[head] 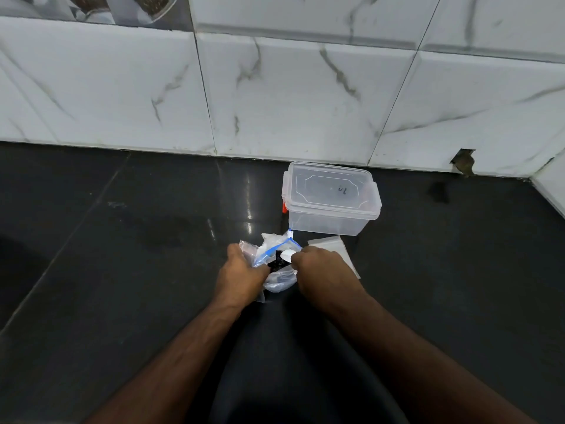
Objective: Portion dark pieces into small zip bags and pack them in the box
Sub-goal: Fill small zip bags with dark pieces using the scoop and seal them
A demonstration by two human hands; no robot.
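- The left hand point(241, 272) clutched a clear zip bag point(276, 264) with a blue seal strip, fingers curled round its left side so the mouth gaped.
- The right hand point(319, 269) pinched what looked like a small white spoon point(287, 255), its bowl at the bag's mouth; the handle was hidden inside the fist.
- Dark pieces point(276, 262) sat in the bag, just between the two hands.
- The box point(331, 198), clear plastic with its lid on, stood on the dark counter point(122, 240) just beyond the right hand. A red bit point(284, 207) showed at its left clip.
- A flat stack of what seemed spare bags point(334, 247) lay just beyond and right of the right hand, touching its far side or nearly so.
- Judging by this, scooping was the step in hand. To do it well, the left hand should keep the mouth wide and steady, and the spoon should lift level so no pieces drop on the counter.
- The lid would need to come off before any packing.
- Dark handwriting showed on the lid, perhaps two strokes, but too faint to read. No brand could be made out.
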